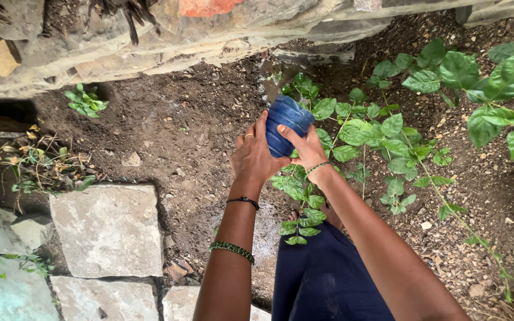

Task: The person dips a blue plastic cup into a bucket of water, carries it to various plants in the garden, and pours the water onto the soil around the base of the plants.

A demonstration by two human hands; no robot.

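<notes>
Both my hands hold a blue ribbed plastic bottle (pixel 287 123) tipped forward over a leafy green plant (pixel 369 134) that grows in dark soil. My left hand (pixel 254 156) wraps the bottle's left side, with a ring on one finger and dark and green bead bracelets on the wrist and forearm. On the bottle's right side sits my right hand (pixel 308 148), thumb across the front, a green bead bracelet at the wrist. The bottle's far end is hidden among the leaves.
A rough stone wall (pixel 150 41) runs along the top. Flat stone slabs (pixel 109 229) lie at the lower left beside dry weeds (pixel 43 163). Long leafy stems (pixel 495 89) spread across the soil on the right. My dark blue garment (pixel 322 279) is below.
</notes>
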